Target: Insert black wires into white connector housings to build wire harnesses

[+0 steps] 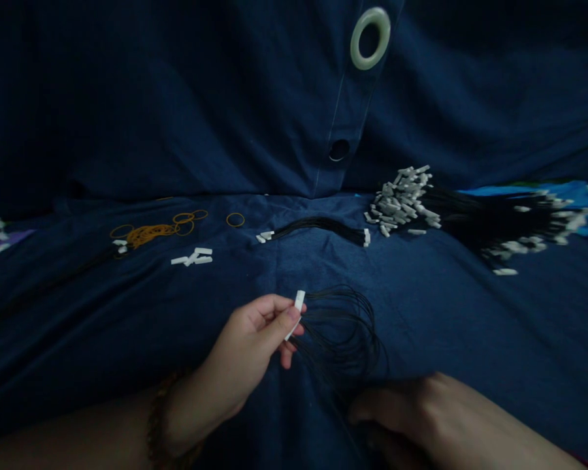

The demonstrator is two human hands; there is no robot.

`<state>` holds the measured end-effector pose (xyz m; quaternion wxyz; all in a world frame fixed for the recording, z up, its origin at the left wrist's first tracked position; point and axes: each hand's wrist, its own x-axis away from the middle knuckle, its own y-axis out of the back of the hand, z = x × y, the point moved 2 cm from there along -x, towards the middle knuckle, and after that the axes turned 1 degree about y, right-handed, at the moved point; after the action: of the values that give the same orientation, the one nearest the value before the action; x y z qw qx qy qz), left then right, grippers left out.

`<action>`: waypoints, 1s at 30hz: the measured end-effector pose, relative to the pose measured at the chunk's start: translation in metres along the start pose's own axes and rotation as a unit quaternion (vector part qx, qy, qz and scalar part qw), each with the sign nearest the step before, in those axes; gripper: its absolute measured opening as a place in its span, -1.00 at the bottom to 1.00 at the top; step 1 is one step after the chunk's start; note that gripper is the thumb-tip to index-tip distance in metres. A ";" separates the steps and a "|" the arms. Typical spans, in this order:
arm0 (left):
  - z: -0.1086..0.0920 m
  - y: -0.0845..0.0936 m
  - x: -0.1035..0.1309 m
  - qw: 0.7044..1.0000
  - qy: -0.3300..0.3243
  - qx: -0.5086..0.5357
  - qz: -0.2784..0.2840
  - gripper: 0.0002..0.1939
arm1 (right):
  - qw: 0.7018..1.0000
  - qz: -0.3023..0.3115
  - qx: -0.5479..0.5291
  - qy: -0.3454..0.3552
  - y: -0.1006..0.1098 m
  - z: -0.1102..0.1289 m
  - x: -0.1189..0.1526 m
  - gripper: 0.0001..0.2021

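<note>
My left hand (262, 333) pinches white plug connectors (299, 301) between thumb and fingers, near the middle of the view. Thin black wires (360, 320) run out of those connectors and loop to the right. Lower down, my right hand (416, 411) is curled, with its fingertips in dark shadow. Some wires trail towards it, but what its fingers hold, if anything, is hidden. Beyond both hands, a bundle of black wires (318, 223) with white connectors at both ends lies on the blue cloth (225, 281).
A large pile of wired white connectors (404, 199) lies at the right. Orange rubber bands (151, 234) are heaped at the left, beside several loose white connectors (193, 257) and another dark wire bundle (88, 261). Behind hangs blue fabric with a pale ring (357, 39).
</note>
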<state>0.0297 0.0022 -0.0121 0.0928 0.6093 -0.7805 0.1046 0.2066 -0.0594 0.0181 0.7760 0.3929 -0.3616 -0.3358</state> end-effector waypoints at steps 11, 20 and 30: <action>0.001 0.000 -0.001 1.000 -0.003 -0.009 0.005 -0.79 | 0.783 0.123 -0.607 -0.068 -0.017 0.009 -0.015 -0.76; 0.000 0.000 0.000 1.000 -0.002 -0.015 0.004 -0.78 | 0.764 0.125 -0.628 -0.075 -0.021 0.005 -0.022 -0.66; 0.001 0.000 0.001 0.999 -0.002 -0.007 0.034 -0.76 | 0.941 -0.056 -0.333 0.011 0.035 -0.013 0.001 -0.70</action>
<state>0.0299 0.0007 -0.0131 0.0922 0.5816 -0.8019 0.1012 0.2264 -0.0385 0.0428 0.8464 0.1349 -0.1980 -0.4756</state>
